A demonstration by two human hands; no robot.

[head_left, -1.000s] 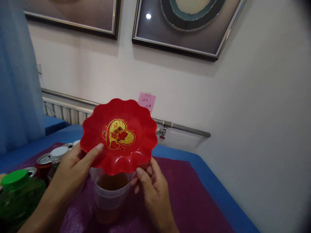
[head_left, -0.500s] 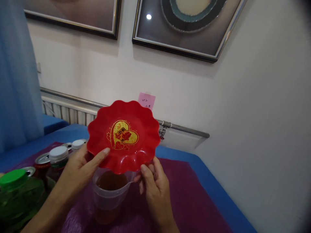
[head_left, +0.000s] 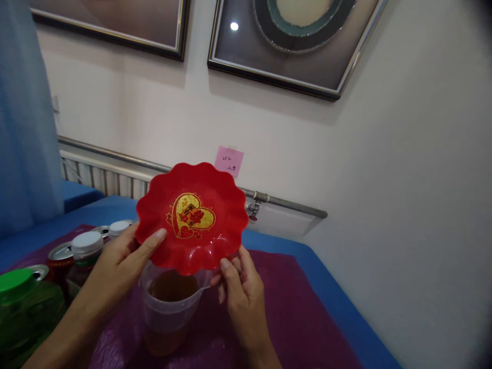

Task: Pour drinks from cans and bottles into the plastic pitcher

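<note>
A red scalloped plate [head_left: 226, 210] with a gold heart design is held up, its face tilted towards me. My left hand [head_left: 123, 264] grips its lower left rim, thumb on the front face. At the lower right rim, my right hand [head_left: 242, 292] pinches the plate, with the thumb in front and the other fingers partly hidden behind. Below and behind the plate stands a clear plastic pitcher [head_left: 169, 307] with brown liquid in it. The plate covers part of the pitcher's top.
Left of my arm stand a green jar with a green lid [head_left: 26, 307], a white-lidded jar [head_left: 87, 248] and several cans [head_left: 61, 253]. A purple sheet [head_left: 284, 297] lies over the blue surface [head_left: 330, 287]. A pipe [head_left: 295, 205] and radiator [head_left: 100, 177] run along the wall.
The plate has tipped back and dropped slightly, its top edge a little lower. The whole view has shifted slightly. Both hands keep their hold on the plate.
</note>
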